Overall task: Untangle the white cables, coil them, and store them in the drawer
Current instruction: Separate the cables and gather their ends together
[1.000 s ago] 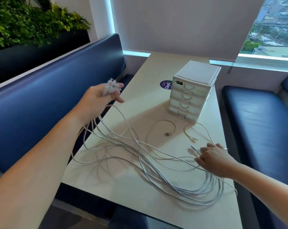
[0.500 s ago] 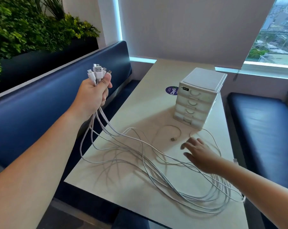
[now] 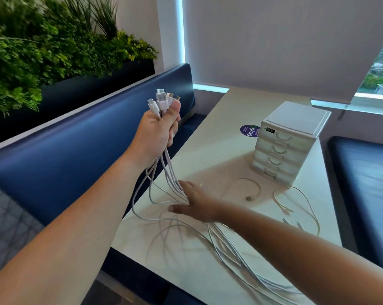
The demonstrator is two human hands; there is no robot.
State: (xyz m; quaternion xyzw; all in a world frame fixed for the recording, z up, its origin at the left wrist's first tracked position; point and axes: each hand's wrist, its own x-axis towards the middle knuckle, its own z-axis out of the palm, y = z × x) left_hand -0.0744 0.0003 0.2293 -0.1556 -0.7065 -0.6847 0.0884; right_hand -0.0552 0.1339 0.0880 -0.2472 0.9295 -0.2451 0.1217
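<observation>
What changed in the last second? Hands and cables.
The left hand rose, keeping its grip on the white cables; their connector ends now point up. The right hand left the loose ends on the right of the table and crossed leftward to the strands hanging below the left hand, fingers straight. Unchanged: the drawer unit is shut, with short cable ends lying beside it.

I'm looking at an office lounge booth: 2 blue padded benches (image 3: 76, 139) flanking a table (image 3: 219, 133), a planter hedge (image 3: 54, 51), a high-rise window (image 3: 380, 71).

One left hand (image 3: 157, 130), one right hand (image 3: 195, 203), one four-drawer unit (image 3: 285, 146), one sticker (image 3: 249, 130), at least four white cables (image 3: 167, 168)
</observation>
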